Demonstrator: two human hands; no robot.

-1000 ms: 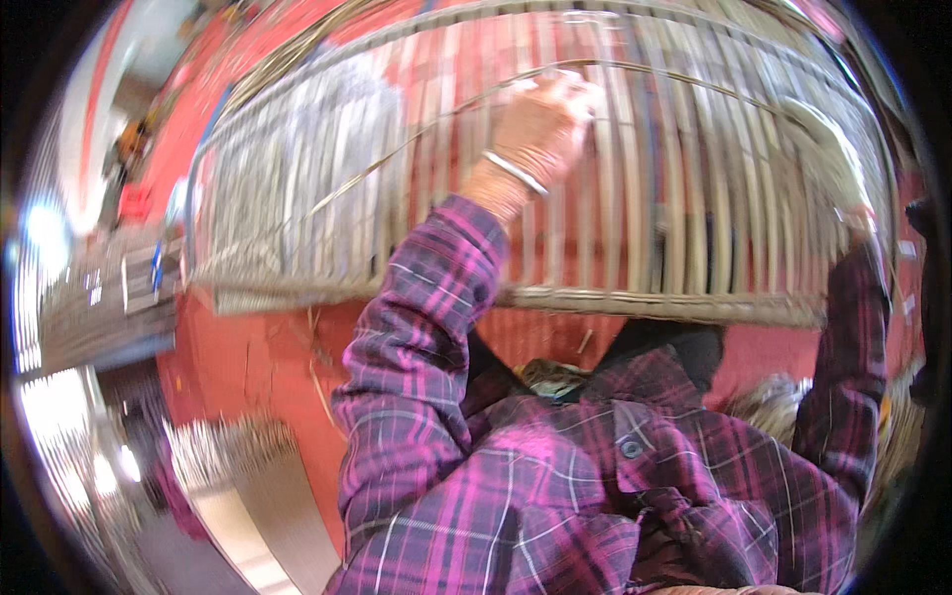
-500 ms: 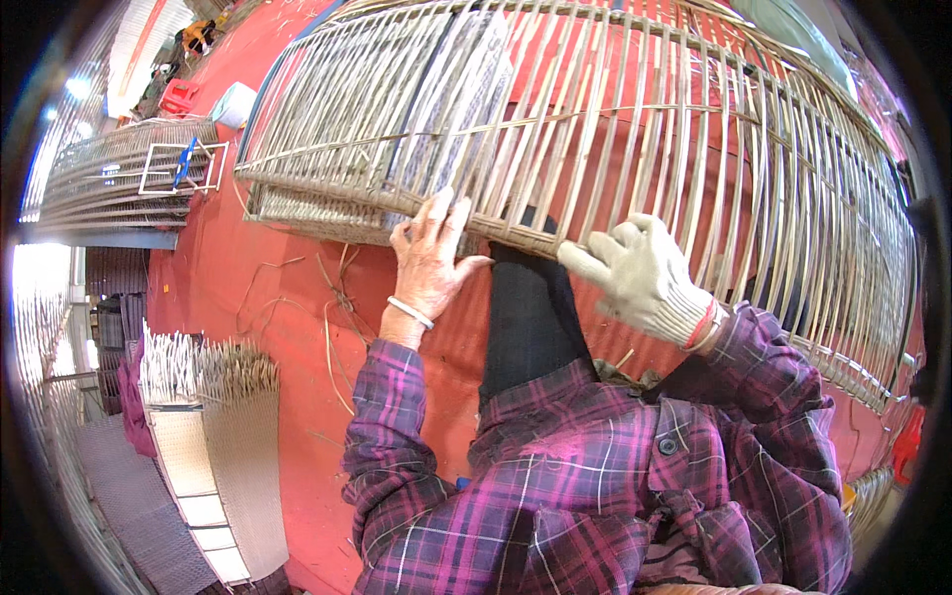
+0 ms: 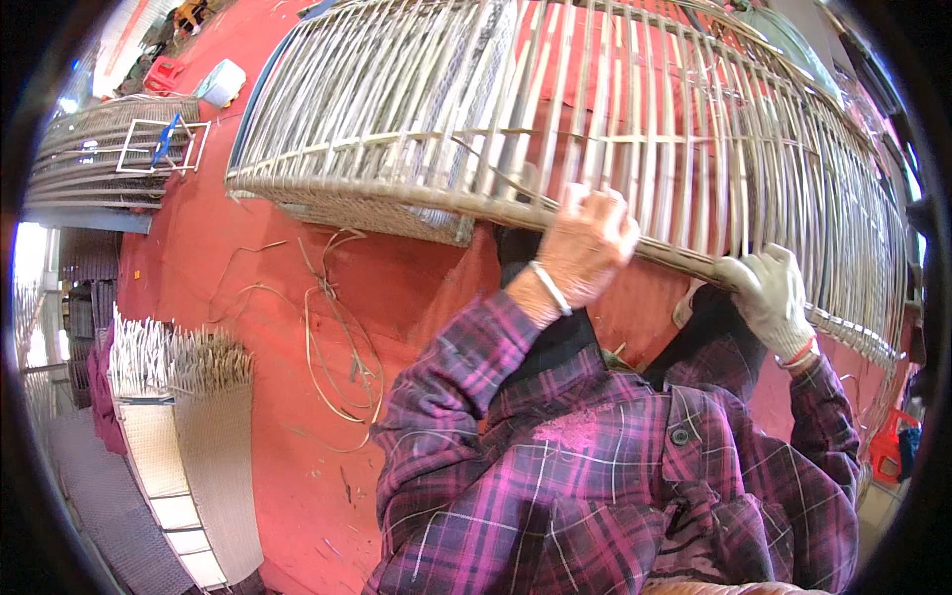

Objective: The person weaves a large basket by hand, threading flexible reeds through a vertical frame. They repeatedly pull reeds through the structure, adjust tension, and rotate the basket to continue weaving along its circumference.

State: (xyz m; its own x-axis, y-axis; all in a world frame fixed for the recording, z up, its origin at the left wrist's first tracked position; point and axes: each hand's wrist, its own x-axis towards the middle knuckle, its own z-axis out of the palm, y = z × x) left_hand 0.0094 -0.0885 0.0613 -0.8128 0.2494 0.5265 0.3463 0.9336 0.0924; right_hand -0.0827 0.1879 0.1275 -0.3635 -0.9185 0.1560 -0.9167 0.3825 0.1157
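A long rattan frame [image 3: 684, 149] of many thin upright slats stretches across the upper half of the view, its near edge a wrapped rim [image 3: 446, 201]. My bare left hand [image 3: 585, 238], with a white bangle at the wrist, is closed on this rim near the middle, knuckles up. Farther right my right hand [image 3: 769, 296], in a pale knitted glove, curls its fingers around the same rim. A loose strand [image 3: 506, 178] sticks up beside my left hand. Both hands hide the parts of the rim under them.
Below the frame's left end a tightly woven panel [image 3: 372, 216] shows. Loose cane strips [image 3: 342, 337] lie on the red floor [image 3: 307, 486]. At left stand a bristly-ended woven piece [image 3: 213, 436] and a stack of slatted frames [image 3: 79, 149]. A red stool [image 3: 892, 444] is at far right.
My left hand has gone right along the rim, from spread fingers to a closed grip. My gloved right hand has also shifted right. The frame appears slightly turned and higher at its left end.
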